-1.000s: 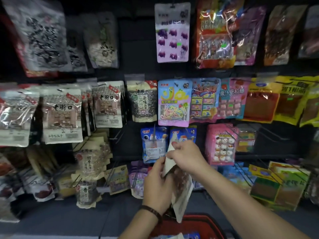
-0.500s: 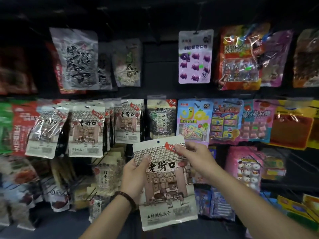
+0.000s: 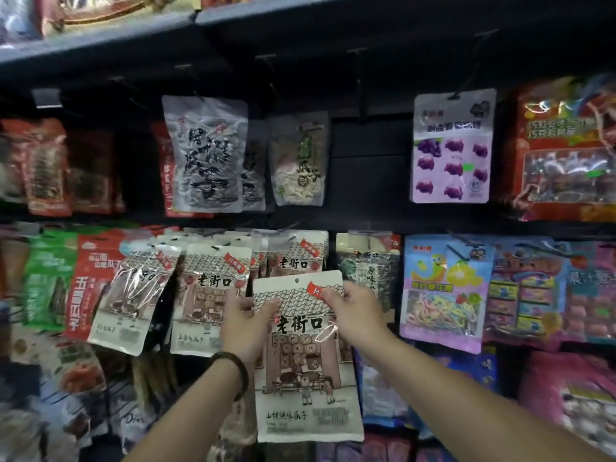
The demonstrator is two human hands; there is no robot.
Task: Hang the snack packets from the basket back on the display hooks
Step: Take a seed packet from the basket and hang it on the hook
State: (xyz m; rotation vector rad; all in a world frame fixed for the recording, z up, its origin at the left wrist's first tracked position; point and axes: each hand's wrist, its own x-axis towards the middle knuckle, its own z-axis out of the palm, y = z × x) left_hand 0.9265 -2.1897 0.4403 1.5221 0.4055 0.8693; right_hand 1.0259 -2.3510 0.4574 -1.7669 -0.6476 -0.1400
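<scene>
1. The left hand point(image 3: 245, 323) grips the cream snack packet point(image 3: 305, 361) by its upper left edge. The thumb lies across the front and the fingers curl behind.
2. The right hand point(image 3: 355, 315) pinches the packet's upper right corner, thumb on the red tag; its other fingers are hidden behind the packet.
3. The packet is upright, printed face toward the camera, held in front of the display. Its punched hole point(image 3: 296, 280) sits at 12 o'clock on the top edge, with nothing through it.
4. A dark bracelet point(image 3: 233, 371) circles the left wrist, at 7 o'clock from that hand.
5. Matching packets point(image 3: 213, 295) hang in a row from 9 to 12 o'clock of the held one.
6. At 3 o'clock hangs a blue and yellow candy packet point(image 3: 443, 288). Higher, at 1 o'clock, hangs a lilac packet point(image 3: 451, 148) with purple shapes.
7. A black hook point(image 3: 359, 85) juts out at 12 o'clock, under a dark shelf point(image 3: 100, 41).
</scene>
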